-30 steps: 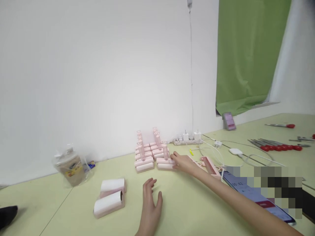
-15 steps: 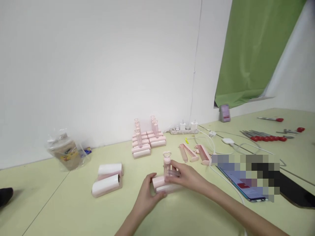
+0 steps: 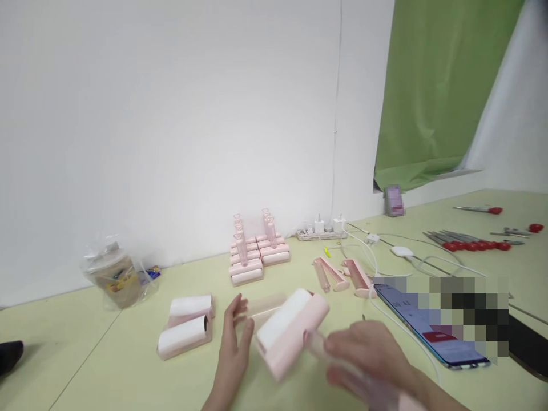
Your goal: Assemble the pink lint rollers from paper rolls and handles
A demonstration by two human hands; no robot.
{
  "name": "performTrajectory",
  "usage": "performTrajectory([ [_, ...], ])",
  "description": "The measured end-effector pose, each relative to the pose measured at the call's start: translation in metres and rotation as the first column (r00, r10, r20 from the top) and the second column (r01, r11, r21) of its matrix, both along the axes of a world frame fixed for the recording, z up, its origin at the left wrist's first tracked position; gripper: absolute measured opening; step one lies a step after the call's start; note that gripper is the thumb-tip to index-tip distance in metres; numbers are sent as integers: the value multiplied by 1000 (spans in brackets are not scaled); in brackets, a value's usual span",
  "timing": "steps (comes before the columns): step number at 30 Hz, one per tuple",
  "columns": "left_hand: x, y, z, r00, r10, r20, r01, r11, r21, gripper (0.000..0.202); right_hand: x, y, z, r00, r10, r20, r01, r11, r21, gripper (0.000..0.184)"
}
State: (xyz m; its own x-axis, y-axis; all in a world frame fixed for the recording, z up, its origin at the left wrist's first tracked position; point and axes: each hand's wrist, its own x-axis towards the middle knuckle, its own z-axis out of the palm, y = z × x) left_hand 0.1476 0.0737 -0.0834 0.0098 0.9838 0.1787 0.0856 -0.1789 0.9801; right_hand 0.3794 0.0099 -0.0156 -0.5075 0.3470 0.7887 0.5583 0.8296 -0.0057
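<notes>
My right hand (image 3: 370,351) is closed around the clear pink handle (image 3: 317,345) of a pink-and-white roller (image 3: 286,325). The roller is tilted and blurred, its white cylinder at the upper left and its pink body at the lower right. My left hand (image 3: 233,345) curls its thumb and fingers around the left end of a clear cover (image 3: 268,305), which is partly hidden behind the roller. To the left, two more white rolls in pink cases (image 3: 184,334) lie side by side on the table.
Several pink-and-white rollers with upright heart-topped handles (image 3: 246,265) stand by the wall. Pink open parts (image 3: 357,277), a power strip (image 3: 321,234) and white cables lie right of them. A phone (image 3: 428,325), red-ended tools (image 3: 475,244) and a bagged cup (image 3: 117,277) are farther out.
My right hand has moved right and toward me with the roller, which has swung from level to tilted. The handle has gone from upright to pointing toward me. The clear cover has come apart from it.
</notes>
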Motion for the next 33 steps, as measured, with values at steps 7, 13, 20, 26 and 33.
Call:
performTrajectory([
  [7, 8, -38, 13, 812, -341, 474, 551, 715, -430, 53, -3, 3, -8, 881, 69, 468, 48, 971, -232, 34],
  [13, 9, -45, 7, 913, -28, 408, 310, 699, -644, 47, 35, 27, -8, 935, -300, 189, 354, 796, -490, 37],
  [20, 29, -51, -4, 960, -150, 236, 242, 868, -433, 59, 10, 4, 0, 982, -52, -180, -125, 536, -835, 32],
  [26, 33, -56, -6, 957, -247, 151, 284, 900, -332, 57, -6, 1, -12, 959, -29, -283, -264, 279, -923, 36],
  [33, 37, -57, -5, 930, -313, 192, 357, 892, -277, 54, -12, 0, -13, 965, -2, -261, -250, 281, -927, 28],
])
